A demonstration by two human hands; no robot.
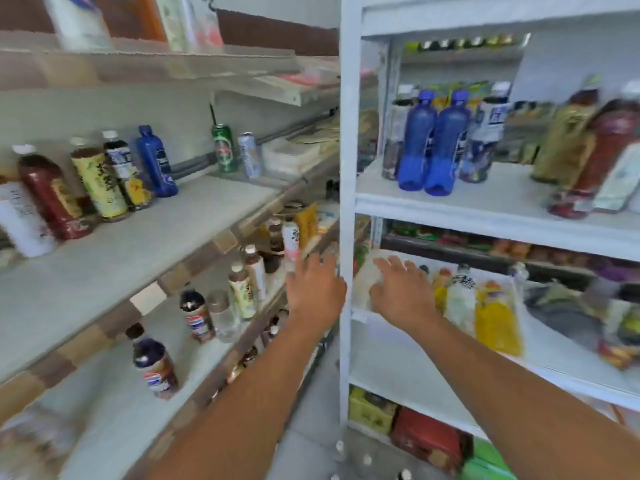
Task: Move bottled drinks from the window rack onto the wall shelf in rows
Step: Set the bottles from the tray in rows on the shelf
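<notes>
Reaching forward, left hand (317, 289) and right hand (401, 292) spread open, empty.

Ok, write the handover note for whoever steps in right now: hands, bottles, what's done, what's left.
Left hand: open and empty, held out near the window rack post.
Right hand: open and empty, reaching onto the rack's lower shelf beside the yellow juice bottles. Contact unclear.
Wall shelf: one row of bottles at its left end, ending in a blue bottle. More bottles stand scattered on the shelf below.
Done: that first row.
Left: the two blue bottles and their neighbours on the rack's upper shelf, plus the juice bottles below. Much of the wall shelf is bare.
</notes>
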